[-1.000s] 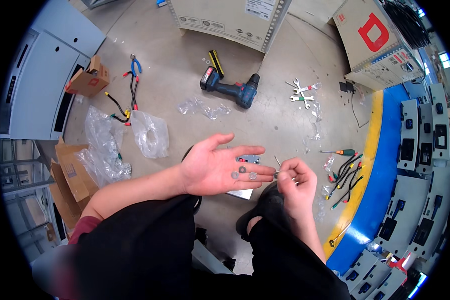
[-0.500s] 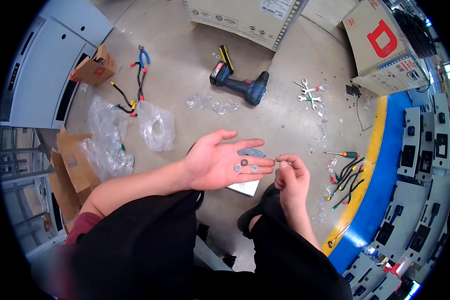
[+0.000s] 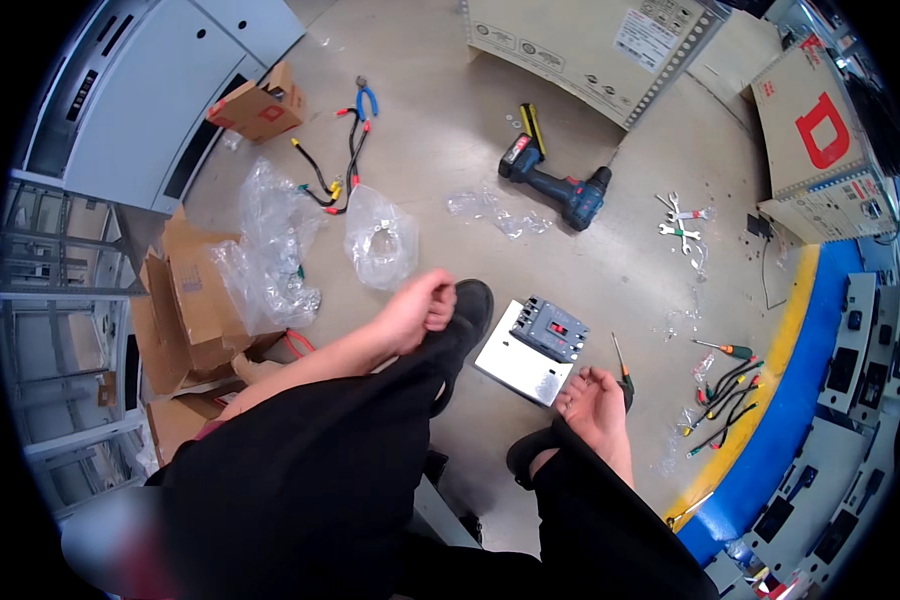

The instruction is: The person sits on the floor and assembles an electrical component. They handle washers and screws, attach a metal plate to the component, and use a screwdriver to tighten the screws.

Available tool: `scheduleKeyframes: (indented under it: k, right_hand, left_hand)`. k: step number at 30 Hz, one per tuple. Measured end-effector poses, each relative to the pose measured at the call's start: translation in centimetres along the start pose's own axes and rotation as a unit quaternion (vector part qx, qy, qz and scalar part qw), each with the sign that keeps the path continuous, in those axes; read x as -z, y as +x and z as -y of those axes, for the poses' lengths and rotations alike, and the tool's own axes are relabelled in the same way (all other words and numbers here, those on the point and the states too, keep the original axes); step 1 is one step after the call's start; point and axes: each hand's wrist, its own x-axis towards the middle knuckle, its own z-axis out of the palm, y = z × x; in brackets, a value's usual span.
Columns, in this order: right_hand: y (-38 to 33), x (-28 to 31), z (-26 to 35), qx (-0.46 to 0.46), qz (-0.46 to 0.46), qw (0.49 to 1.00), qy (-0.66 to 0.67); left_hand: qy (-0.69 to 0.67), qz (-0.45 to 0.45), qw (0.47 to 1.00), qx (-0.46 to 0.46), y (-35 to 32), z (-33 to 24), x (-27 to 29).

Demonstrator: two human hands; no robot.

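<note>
My left hand (image 3: 426, 310) is closed in a fist above my left knee, beside the black shoe (image 3: 475, 305). The washers that lay on its fingers earlier are now hidden inside it. My right hand (image 3: 596, 408) is turned palm up with loosely curled fingers, and nothing shows in it. It is just beside the near right corner of a shiny metal plate (image 3: 518, 368) on the floor. A grey moulded-case circuit breaker (image 3: 550, 328) rests on the plate's far part. Behind my right hand lies a screwdriver (image 3: 620, 358), its handle partly hidden.
A cordless drill (image 3: 560, 185) and a yellow-black cutter (image 3: 532, 130) lie ahead. Wrenches (image 3: 680, 222), another screwdriver (image 3: 728, 350) and black cables (image 3: 722, 400) are at right. Plastic bags (image 3: 380, 240), pliers (image 3: 366, 95) and an open carton (image 3: 195, 300) are at left.
My left hand has closed over the washers and drawn back to the left. My right hand has come out of its pinch and turned palm up. The breaker and plate have come into view.
</note>
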Motion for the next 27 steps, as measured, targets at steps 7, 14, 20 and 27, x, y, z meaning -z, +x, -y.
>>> scheduleKeyframes:
  k: [7, 14, 20, 27]
  right_hand:
    - [-0.2, 3.9, 0.7, -0.003, 0.039, 0.999, -0.009]
    - [1.5, 2.7, -0.1, -0.006, 0.035, 0.999, -0.037]
    - [1.0, 4.2, 0.8, 0.003, 0.033, 0.999, -0.031]
    - [2.7, 7.0, 0.1, -0.009, -0.003, 0.999, -0.047]
  left_hand:
    - [0.604, -0.321, 0.706, -0.184, 0.4, -4.7, 9.5]
    - [0.370, -0.284, 0.883, -0.055, 8.8, -7.4, 15.5]
    - [0.482, -0.327, 0.767, -0.270, 11.5, -3.7, 16.2]
    - [0.724, -0.346, 0.564, -0.197, 10.3, -2.5, 16.0]
